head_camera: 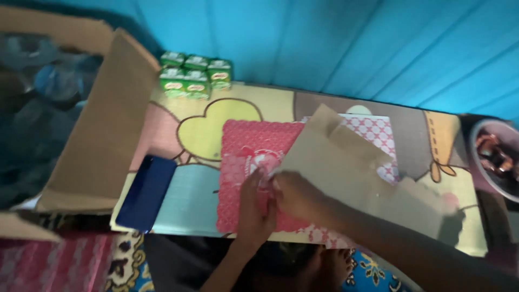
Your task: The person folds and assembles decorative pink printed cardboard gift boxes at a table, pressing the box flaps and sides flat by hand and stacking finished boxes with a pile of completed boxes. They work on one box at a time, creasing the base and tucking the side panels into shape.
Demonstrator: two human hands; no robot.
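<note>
At the low table's (pixel 416 135) left edge we see an open cardboard box (pixel 102 140), its flap leaning over the tabletop; its inside is too dark and blurred for us to tell what it holds. At the far left corner stands a cluster of small green drink cartons (pixel 195 75). Off the right edge, a round bowl (pixel 494 157) holds dark brown pieces we cannot identify. A dark blue phone (pixel 147 193) lies near the front left corner, on the cartoon-printed table cover.

At the front edge, near the middle, our left hand (pixel 255 208) and right hand (pixel 296 196) meet over a red patterned packet (pixel 248 157) lying flat on the table. Both hands curl their fingers together at a small pale bit on the packet's face; blur keeps us from telling how firmly either pinches it. A brown paper envelope (pixel 335 162) lies tilted just beside the right hand, overlapping the packet and a red-and-white patterned sheet (pixel 376 132) beneath.
</note>
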